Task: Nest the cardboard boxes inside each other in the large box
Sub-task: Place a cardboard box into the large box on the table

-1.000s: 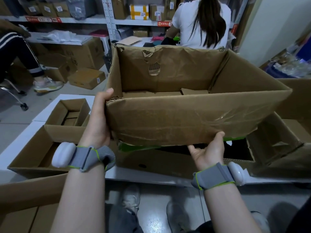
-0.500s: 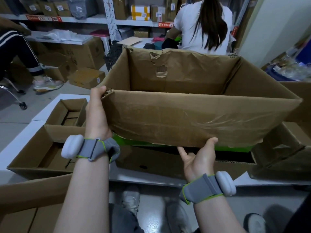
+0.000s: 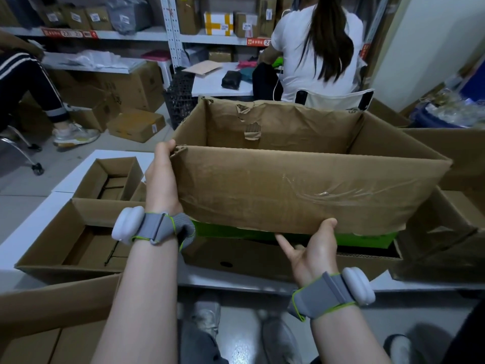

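I hold a big worn cardboard box [image 3: 301, 190], open at the top, in the air above the table. My left hand [image 3: 161, 179] grips its near left corner. My right hand [image 3: 313, 248] supports its bottom near edge from below, thumb on the front wall. Under it lies a wide brown box with a green inner rim [image 3: 249, 256]. To the left stand a medium open box [image 3: 65, 240] and a small open box [image 3: 112, 177]. Another brown box [image 3: 446, 232] sits at the right.
The boxes rest on a white table [image 3: 31, 227]. A cardboard flap [image 3: 52, 306] juts in at lower left. A person in a white top [image 3: 315, 48] sits behind with their back to me; another person's leg [image 3: 34, 82] is at left. Shelves [image 3: 170, 35] with parcels line the back.
The held box has tipped so its open top faces more away from me and has shifted slightly right. My right hand has slid left along the bottom edge.
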### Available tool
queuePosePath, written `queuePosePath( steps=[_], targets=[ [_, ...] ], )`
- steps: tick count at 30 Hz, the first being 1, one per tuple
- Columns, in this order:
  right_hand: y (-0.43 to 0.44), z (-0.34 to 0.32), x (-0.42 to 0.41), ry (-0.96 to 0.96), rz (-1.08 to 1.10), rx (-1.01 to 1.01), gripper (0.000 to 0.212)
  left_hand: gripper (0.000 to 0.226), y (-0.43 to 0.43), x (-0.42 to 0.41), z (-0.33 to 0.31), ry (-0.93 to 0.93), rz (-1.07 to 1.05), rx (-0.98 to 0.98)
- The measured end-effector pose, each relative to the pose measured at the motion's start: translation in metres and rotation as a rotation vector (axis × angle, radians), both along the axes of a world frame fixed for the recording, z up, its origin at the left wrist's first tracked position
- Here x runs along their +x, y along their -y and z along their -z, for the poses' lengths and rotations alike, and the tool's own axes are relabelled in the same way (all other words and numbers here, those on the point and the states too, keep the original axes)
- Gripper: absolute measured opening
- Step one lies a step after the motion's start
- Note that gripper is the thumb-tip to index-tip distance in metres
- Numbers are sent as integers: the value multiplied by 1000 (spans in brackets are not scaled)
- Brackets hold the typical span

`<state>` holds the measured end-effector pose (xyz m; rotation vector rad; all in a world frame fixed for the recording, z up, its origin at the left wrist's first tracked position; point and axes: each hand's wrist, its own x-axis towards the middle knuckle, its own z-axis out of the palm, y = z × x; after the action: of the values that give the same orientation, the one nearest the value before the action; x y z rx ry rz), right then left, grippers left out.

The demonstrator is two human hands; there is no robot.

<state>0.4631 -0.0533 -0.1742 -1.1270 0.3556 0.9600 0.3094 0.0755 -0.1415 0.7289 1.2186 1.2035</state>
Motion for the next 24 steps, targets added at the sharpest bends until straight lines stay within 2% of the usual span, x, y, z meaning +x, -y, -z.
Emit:
queuePosePath(
  steps=[4,8,16,20,24],
  targets=[
    [-1,-3,3,9,-30,-1,60,44,-3,7,-8,-57,-18,-8],
    [-3,-6,1,25,-63,-10,59,38,-7,10,-12,-65,-77,-1],
    [-5,-11,3,40,-129,1,56,49,-9,4,4,-79,-15,21],
    [-5,-9,1,65,-152,-8,58,37,-6,6,5,-98,-6,79],
    [-4,-5,-2,71,-150,0,59,41,-4,6,5,-120,-45,118]
  ],
)
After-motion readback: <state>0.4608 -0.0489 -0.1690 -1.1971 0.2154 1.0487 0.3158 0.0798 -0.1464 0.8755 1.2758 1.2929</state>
